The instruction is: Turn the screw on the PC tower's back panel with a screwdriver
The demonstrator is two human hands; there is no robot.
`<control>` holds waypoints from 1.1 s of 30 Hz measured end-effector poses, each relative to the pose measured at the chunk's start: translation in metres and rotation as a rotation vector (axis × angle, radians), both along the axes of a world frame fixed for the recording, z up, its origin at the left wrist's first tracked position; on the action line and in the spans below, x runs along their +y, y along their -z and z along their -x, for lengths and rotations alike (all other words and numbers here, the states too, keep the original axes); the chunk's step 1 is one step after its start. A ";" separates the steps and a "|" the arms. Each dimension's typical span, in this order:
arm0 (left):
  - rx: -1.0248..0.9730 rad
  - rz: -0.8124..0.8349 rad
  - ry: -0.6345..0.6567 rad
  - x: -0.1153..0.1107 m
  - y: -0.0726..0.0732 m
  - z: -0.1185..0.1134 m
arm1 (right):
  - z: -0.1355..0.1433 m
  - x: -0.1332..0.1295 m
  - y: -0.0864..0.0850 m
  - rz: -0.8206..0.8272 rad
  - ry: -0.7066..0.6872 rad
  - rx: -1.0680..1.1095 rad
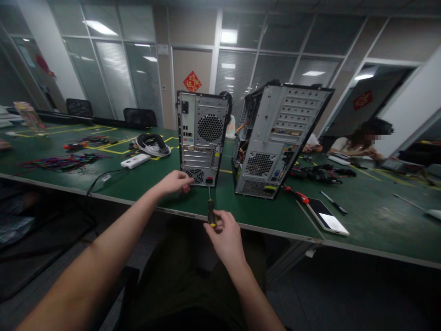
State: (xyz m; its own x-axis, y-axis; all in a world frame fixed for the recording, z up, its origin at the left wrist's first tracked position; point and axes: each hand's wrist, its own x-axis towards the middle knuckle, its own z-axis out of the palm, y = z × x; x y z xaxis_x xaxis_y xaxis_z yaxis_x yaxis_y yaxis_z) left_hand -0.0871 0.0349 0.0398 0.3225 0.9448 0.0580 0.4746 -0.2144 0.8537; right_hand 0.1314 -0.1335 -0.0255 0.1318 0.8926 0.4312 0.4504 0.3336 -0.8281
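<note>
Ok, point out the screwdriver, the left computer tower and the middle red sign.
Screwdriver [211, 207]: head view, on its handle.
Left computer tower [201, 141]: head view, on its rear panel.
Middle red sign [192, 82]: head view, at its centre.

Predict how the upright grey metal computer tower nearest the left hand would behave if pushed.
The upright grey metal computer tower is probably stiff, judging by its flat metal back. Standing tall and narrow, it might tip if pushed high.
</note>
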 end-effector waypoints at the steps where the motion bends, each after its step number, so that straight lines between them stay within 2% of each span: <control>1: -0.106 0.135 0.038 -0.003 0.006 -0.017 | 0.001 0.000 0.000 -0.006 0.003 -0.008; 3: -0.272 0.308 0.064 -0.006 0.017 -0.047 | 0.004 -0.001 0.000 -0.028 0.021 -0.010; 5: -0.392 0.393 0.010 -0.006 0.023 -0.069 | 0.006 -0.001 0.002 -0.060 0.034 -0.011; 8: -0.416 0.457 -0.030 -0.003 0.026 -0.085 | 0.009 -0.002 0.006 -0.091 0.029 -0.023; 15: -0.431 0.452 -0.087 -0.004 0.025 -0.089 | 0.010 -0.002 0.009 -0.099 0.037 -0.037; 33: -0.456 0.447 -0.098 -0.006 0.025 -0.090 | 0.005 -0.001 0.006 -0.166 0.043 -0.067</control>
State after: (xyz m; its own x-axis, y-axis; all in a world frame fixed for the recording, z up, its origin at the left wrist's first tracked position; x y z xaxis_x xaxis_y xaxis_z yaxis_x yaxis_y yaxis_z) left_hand 0.0032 0.0285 0.0148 0.2697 0.9332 -0.2374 0.0425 0.2347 0.9711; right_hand 0.1263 -0.1347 -0.0319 0.1345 0.8026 0.5812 0.5200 0.4421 -0.7308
